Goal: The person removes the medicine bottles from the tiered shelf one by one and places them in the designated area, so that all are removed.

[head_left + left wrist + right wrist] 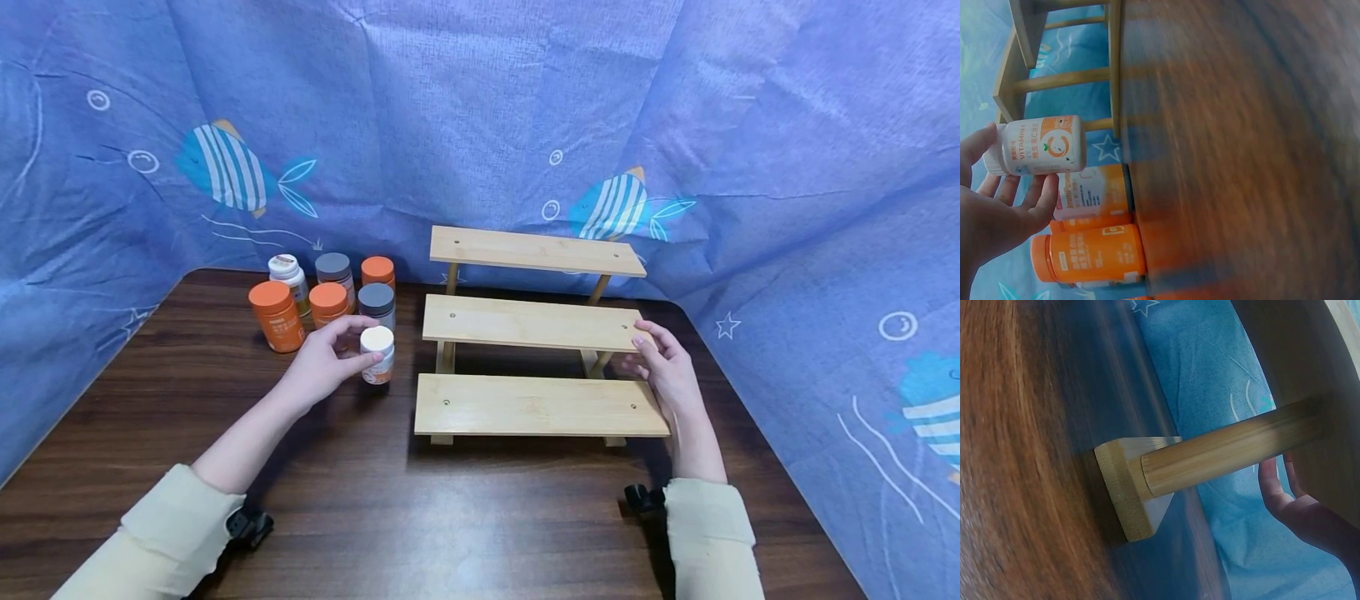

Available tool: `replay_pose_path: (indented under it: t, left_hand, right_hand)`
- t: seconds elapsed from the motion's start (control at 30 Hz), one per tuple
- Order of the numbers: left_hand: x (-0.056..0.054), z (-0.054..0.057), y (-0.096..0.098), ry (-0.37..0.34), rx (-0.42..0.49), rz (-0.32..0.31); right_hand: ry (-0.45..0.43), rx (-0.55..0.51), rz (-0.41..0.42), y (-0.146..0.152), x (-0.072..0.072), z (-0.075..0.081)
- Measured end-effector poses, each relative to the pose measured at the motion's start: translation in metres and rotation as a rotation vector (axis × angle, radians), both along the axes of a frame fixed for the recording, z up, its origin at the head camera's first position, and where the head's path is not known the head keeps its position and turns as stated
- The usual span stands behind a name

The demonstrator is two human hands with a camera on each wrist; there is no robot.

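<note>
My left hand [326, 362] holds a small white vitamin C bottle [377, 357] between thumb and fingers. In the left wrist view, this bottle [1038, 145] shows an orange-and-white label, and its base is apart from the tabletop. To its right stands a three-tier wooden display rack [532, 323]. My right hand [667, 367] grips the right end of the rack's middle board, thumb near the top. From the right wrist view, part of that hand [1310, 515] appears behind a round wooden post [1229, 450]; the board hides some fingers.
Behind my left hand stand several bottles: an orange one [276, 317], a white one [288, 275], grey-capped ones [377, 300] and more orange-capped ones [378, 270]. The dark wooden table [337, 500] meets a blue fish-print cloth [480, 125] at its back and sides.
</note>
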State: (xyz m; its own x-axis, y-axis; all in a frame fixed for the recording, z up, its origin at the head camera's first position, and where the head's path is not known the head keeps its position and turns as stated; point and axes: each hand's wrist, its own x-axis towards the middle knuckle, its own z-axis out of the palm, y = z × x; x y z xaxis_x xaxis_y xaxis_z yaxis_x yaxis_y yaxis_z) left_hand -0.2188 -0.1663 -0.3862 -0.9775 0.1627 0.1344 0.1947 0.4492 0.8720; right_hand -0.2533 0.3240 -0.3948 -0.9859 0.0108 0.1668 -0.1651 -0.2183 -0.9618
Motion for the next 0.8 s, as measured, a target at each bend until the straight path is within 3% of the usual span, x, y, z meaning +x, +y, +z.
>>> replay_pose_path:
  t: [0.3,0.57,0.8]
  left_hand:
    - [-0.009,-0.008,-0.005,-0.044,-0.041,-0.015]
    - [-0.015,-0.015,-0.006,-0.063,-0.024,-0.046]
    - [-0.015,-0.016,-0.007,-0.046,-0.093,-0.031]
  right_hand:
    - [0.0,0.004,-0.006,-0.001,0.0,0.001]
    - [0.007,0.005,0.005,0.0,0.0,0.002]
    - [-0.008,0.007,-0.002,0.0,0.0,0.001]
